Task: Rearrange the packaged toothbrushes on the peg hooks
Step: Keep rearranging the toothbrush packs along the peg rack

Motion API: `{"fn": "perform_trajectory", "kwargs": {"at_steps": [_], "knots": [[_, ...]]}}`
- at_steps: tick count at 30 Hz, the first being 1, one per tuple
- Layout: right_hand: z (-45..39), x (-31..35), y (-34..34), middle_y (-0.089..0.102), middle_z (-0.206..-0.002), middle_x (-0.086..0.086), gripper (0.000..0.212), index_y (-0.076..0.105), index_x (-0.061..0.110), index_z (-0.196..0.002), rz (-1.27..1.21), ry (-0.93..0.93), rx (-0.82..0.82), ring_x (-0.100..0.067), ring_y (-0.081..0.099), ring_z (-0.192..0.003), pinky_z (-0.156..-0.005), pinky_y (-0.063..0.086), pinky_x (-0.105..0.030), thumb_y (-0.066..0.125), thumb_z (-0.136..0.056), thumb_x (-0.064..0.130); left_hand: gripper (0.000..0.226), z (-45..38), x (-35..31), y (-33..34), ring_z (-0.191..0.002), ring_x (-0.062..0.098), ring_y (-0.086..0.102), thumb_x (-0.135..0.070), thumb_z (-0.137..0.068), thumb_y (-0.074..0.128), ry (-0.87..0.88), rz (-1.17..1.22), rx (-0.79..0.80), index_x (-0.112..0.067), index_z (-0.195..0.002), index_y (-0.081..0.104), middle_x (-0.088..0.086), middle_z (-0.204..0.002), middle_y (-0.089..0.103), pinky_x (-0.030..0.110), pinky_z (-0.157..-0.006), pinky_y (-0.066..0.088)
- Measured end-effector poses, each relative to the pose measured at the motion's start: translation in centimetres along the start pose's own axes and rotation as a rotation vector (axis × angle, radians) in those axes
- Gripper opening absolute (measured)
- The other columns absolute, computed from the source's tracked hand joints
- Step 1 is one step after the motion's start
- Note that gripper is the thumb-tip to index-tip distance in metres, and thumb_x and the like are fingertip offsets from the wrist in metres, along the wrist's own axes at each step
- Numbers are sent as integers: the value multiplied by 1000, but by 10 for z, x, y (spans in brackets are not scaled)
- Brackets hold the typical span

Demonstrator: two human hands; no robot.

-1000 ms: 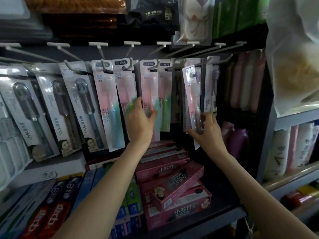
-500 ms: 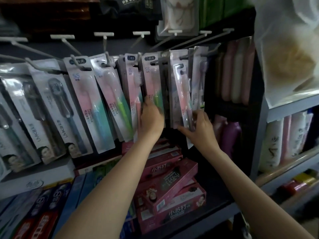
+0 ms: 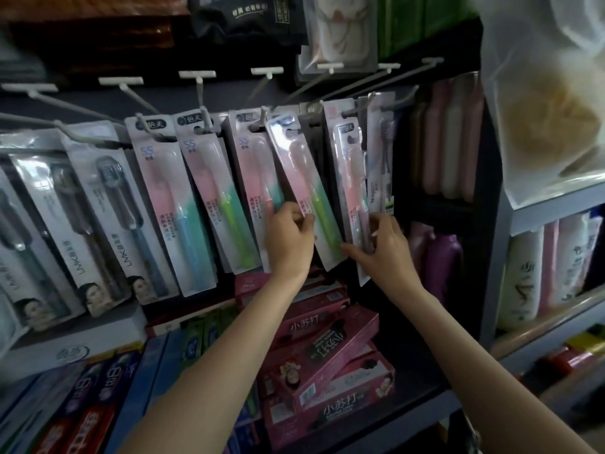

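Mid-rearranging: left hand point(image 3: 289, 237) pinches a tilted pink-green toothbrush pack point(image 3: 302, 188); right hand point(image 3: 381, 247) grips the neighbouring pink pack point(image 3: 348, 178). Next, probably straighten them on their peg hooks point(image 3: 262, 121).

Left hand point(image 3: 288, 244) hides the pink pack's point(image 3: 253, 178) lower end.
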State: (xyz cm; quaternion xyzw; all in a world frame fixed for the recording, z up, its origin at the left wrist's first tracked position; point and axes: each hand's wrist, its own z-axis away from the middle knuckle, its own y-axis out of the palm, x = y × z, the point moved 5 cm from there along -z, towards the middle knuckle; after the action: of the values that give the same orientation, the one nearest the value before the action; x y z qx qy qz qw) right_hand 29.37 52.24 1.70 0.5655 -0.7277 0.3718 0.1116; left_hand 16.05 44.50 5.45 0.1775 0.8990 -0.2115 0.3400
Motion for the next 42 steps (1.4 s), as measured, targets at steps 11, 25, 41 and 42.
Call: {"fn": "perform_trajectory", "kwargs": {"at_steps": [11, 25, 41, 42], "knots": [[8, 20, 8, 41, -127, -14, 60, 40, 4, -124, 268, -28, 42, -38, 53, -103, -71, 46, -42, 69, -80, 32, 7, 19, 32, -81, -59, 6, 58, -14, -89, 58, 167, -116, -126, -6, -89, 59, -14, -69, 53, 17, -54, 49], [3, 18, 3, 41, -130, -14, 62, 40, 2, -125, 196, 95, 28, -37, 50, -109, -82, 44, -44, 70, -79, 31, 18, 3, 13, -69, -47, 9, 59, -16, -90, 57, 161, 5, -71, -4, -102, 60, 4, -81, 64, 20, -48, 48], [1, 10, 3, 42, -129, -16, 64, 41, 0, -124, 147, 87, 6, -36, 51, -109, -83, 46, -45, 73, -77, 28, 42, 18, -20, -50, -114, 22, 45, 0, -85, 53, 518, -292, -139, -4, -126, 45, 17, -123, 44, 22, -105, 33], [1, 8, 2, 43, -127, -16, 64, 41, -1, -123, 137, 91, -2, -36, 51, -109, -84, 47, -45, 74, -76, 28, 43, 16, -22, -33, -118, 22, 44, 1, -88, 50, 512, -299, -25, -4, -130, 44, 16, -127, 44, 25, -107, 31]]}}
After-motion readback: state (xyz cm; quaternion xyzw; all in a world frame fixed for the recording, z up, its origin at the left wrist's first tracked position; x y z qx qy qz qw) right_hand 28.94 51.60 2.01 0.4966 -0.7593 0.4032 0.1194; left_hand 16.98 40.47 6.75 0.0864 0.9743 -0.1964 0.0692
